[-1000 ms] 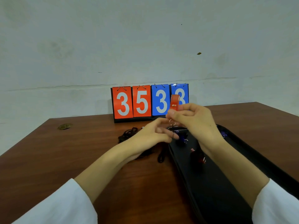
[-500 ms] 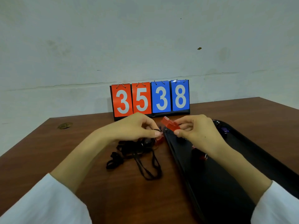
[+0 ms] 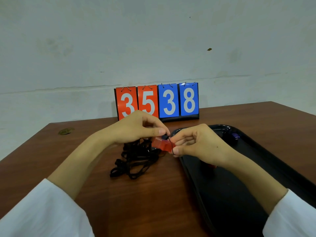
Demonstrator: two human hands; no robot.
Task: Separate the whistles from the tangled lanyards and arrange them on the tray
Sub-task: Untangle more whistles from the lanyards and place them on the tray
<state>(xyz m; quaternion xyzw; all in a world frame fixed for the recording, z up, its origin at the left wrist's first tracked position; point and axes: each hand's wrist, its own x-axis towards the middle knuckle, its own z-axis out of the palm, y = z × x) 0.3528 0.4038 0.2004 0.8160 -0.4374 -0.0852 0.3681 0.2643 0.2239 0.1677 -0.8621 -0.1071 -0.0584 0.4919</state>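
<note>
My right hand [image 3: 198, 144] pinches a red whistle [image 3: 161, 145] by its end, just left of the black tray [image 3: 266, 161]. A thin black cord loops over the whistle's right end. My left hand [image 3: 136, 129] pinches that cord right above the whistle. Below and to the left, the tangle of black lanyards [image 3: 135, 159] lies on the table. A purple whistle [image 3: 235, 136] lies at the tray's far end. Something red [image 3: 212, 166] on the tray peeks out under my right wrist.
A flip scoreboard [image 3: 157, 102] reading 3538 stands at the back of the brown table [image 3: 145, 202], against the wall. A round brass fitting [image 3: 65, 131] is set in the table at the far left.
The red whistle came down from in front of the scoreboard to just above the lanyard pile. My left hand rose to pinch the cord at the whistle, and the lanyards bunched up.
</note>
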